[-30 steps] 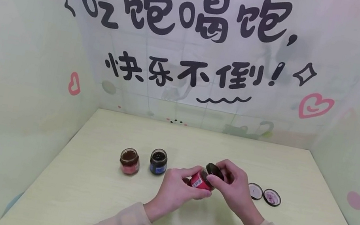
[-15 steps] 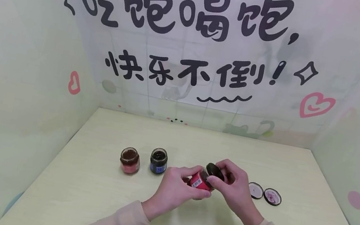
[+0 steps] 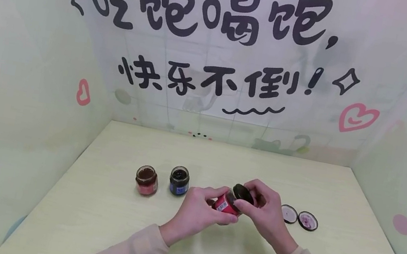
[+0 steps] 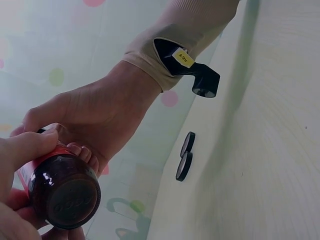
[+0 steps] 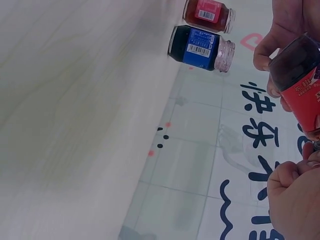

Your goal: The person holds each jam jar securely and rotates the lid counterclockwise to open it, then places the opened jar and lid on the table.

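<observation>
In the head view my left hand (image 3: 195, 209) grips a glass jar with a red label (image 3: 224, 204), held tilted above the table. My right hand (image 3: 266, 213) pinches a black round lid (image 3: 242, 193) at the jar's mouth. The lid stands at an angle to the jar; whether its edge touches the rim I cannot tell. Seen in the left wrist view, the jar's dark glass base (image 4: 70, 200) faces the camera. The right wrist view shows the red label (image 5: 305, 100) between both hands, while the lid is mostly hidden there.
Two lidless jars stand upright on the table's left: one with a pinkish-red label (image 3: 147, 180), one with a blue label (image 3: 179, 182). To the right of my hands lie two lids, a white-lined one (image 3: 289, 214) and a stained one (image 3: 308, 221). Printed walls enclose the table (image 3: 120, 230).
Both hands, the jar and the lid keep almost the same pose. Only the head view has shifted slightly.
</observation>
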The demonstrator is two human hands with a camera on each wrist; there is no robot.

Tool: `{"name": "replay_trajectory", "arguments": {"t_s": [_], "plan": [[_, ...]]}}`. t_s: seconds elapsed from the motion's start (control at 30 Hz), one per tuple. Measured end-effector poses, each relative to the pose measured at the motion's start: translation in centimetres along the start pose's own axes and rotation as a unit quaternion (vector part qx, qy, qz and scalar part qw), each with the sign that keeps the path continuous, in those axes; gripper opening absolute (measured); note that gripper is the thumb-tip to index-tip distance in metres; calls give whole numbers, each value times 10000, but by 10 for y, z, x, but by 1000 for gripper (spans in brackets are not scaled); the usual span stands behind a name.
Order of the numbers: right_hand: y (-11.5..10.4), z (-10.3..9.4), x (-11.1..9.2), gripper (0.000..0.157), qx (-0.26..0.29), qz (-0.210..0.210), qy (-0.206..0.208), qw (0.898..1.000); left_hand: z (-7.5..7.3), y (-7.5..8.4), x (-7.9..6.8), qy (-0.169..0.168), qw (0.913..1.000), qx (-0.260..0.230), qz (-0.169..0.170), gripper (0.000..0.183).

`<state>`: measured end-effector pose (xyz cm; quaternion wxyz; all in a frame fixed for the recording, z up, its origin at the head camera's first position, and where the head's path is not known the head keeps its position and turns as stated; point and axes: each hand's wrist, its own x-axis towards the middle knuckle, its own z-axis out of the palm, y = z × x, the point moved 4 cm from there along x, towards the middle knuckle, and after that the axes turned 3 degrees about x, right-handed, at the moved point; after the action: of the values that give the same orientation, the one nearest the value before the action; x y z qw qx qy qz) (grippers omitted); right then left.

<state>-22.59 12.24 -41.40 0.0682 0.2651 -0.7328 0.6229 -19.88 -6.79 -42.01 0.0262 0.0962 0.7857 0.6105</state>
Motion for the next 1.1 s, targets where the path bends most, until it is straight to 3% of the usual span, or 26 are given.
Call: {"name": "replay_trajectory", "arguments": {"t_s": [0.33, 0.7, 1.1], "plan": [[4, -2, -1, 22, -11, -52, -54, 10000, 0, 2, 0, -74, 10000, -19, -43, 70], [0, -4, 0, 25, -332, -86, -33, 9994, -3, 4, 1, -128, 9997, 118, 195, 64], [5, -3, 0, 25, -706, 17, -156, 9974, -4, -2, 1, -126, 9997, 184, 80, 64]]}}
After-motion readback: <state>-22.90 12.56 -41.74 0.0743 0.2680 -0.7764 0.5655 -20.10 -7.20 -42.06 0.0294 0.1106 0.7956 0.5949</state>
